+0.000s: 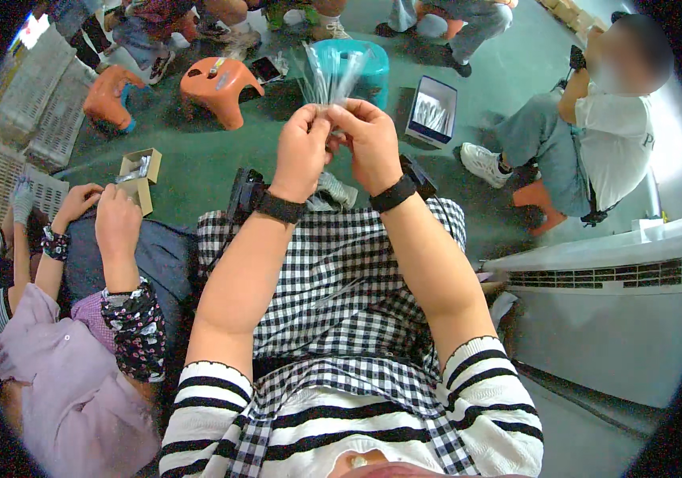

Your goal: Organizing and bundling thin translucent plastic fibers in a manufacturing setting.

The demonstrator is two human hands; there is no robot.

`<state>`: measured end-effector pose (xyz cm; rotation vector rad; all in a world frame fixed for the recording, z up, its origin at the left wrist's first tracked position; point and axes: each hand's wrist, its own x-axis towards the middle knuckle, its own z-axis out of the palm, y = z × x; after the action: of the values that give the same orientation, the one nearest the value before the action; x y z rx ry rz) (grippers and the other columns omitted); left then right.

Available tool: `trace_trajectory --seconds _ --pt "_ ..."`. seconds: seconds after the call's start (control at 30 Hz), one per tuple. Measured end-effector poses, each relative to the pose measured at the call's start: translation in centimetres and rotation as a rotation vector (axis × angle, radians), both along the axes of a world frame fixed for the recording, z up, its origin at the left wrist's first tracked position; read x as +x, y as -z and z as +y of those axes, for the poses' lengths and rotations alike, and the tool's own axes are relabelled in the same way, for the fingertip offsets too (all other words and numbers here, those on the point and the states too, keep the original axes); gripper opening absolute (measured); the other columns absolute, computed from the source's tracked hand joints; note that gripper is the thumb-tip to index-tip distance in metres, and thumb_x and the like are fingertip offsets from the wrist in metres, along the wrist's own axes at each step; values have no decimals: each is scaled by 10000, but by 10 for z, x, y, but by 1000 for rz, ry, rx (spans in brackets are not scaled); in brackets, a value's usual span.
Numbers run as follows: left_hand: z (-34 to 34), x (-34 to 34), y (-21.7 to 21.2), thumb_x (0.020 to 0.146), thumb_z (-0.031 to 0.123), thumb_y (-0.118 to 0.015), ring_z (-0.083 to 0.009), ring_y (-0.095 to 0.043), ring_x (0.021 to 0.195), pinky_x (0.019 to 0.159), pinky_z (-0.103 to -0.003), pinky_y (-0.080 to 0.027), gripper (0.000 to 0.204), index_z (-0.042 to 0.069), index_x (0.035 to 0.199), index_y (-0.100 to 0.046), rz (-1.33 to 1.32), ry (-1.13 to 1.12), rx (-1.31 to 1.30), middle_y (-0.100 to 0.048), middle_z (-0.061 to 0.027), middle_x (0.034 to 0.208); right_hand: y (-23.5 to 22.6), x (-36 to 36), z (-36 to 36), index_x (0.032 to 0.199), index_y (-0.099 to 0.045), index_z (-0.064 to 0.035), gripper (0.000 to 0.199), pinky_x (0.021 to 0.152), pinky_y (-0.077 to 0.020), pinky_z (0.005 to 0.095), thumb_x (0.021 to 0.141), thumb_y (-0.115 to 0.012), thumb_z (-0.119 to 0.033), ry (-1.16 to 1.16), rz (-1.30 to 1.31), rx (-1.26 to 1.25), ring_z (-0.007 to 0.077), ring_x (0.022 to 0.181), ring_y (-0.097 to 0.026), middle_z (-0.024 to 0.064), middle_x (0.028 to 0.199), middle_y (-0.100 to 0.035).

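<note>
Fanned upward between my hands is a bundle of thin, clear plastic strips [330,78]; their exact kind is too blurred to tell. My left hand [299,150] closes on the lower end of the bundle, thumb and fingers pressed together. Against it, my right hand [371,145] pinches the same end from the other side. The fingertips of both hands meet and partly hide the base of the strips. Behind the bundle stands a teal plastic stool [374,73]. To its right on the floor, an open blue-edged box [415,130] contains similar clear, whitish strips.
Orange stools [215,82] stand ahead on the left, near a phone [266,69]. Close on my left, a co-worker's hands [118,219] work by a small cardboard box [148,199]. Crates [42,92] line the far left. At right are a seated person [611,151] and a white vented appliance [596,319].
</note>
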<state>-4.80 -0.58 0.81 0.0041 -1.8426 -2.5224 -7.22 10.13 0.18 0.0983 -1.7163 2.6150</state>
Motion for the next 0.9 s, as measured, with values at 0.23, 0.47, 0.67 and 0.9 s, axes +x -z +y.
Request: trace_trajectory --seconds 0.23,0.47,0.67,0.9 --pt "-3 2 -7 912 175 -495 -64 -503 594 438 -183 -358 144 52 844 -525 37 -95 3 -522 11 716 -4 3 -2 896 -622 1 170 558 -428 206 793 -650 -131 -90 -23 -41 81 654 -542 25 803 -612" --pt "-10 -2 -2 903 173 -514 -84 -538 585 447 -207 -381 152 44 827 -543 -2 -15 109 -543 6 734 -7 3 -1 866 -624 0 142 539 -417 210 797 -635 -125 -91 -41 -65 78 611 -530 27 752 -606" --pt "-2 0 -3 895 177 -521 -98 -567 599 464 -224 -429 170 45 796 -559 -25 -70 52 -560 1 699 0 0 -8 801 -604 -7 112 526 -397 202 797 -620 -117 3 23 -5 66 572 -491 6 692 -581" --pt "-3 -2 5 907 184 -492 -112 -555 578 474 -245 -450 170 46 821 -543 -11 -164 197 -569 -18 694 -4 10 -19 823 -530 -61 108 459 -420 209 834 -590 -150 -17 -28 -3 68 543 -483 -16 652 -515"
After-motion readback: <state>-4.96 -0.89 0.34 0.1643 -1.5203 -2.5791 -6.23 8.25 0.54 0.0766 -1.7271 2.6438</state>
